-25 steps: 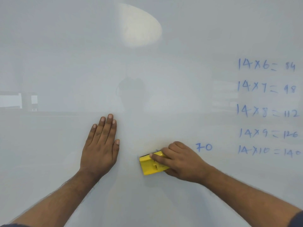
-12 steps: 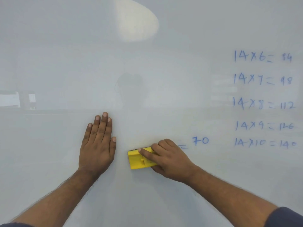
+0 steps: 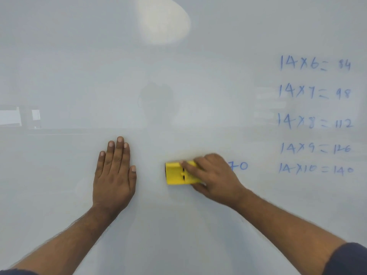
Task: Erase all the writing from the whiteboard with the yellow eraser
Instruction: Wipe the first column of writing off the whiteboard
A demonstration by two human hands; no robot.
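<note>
**Low on the board, 5 sums and a "70" left to wipe**

Lower centre of the frame, the right hand (image 3: 215, 175) holds the eraser (image 3: 179, 173), its fingers curled over the top and the thumb underneath, so the grip is closed on it. The eraser lies flat against the whiteboard (image 3: 178, 235), long side level, with its free end pointing to the left of the frame. It is a bright yellow block with 2 small dark slots in its back and a dark pad edge showing at the left end. The hand and eraser are a little blurred.

The left hand (image 3: 115, 175) is just left of the eraser, apart from it, pressed flat on the board with straight fingers pointing up; it holds nothing.

By my judgement the job is well past half done. The left and middle of the board show no writing, only soft reflections and a pale glare patch at the top. What is left sits at the right: a blue "70" (image 3: 239, 166) just beside the right hand, partly hidden by it, and a column of 5 blue sums (image 3: 315, 118) from 14×6=84 down to 14×10=140, well apart from the eraser. The ink there is thin and faint in places.
</note>
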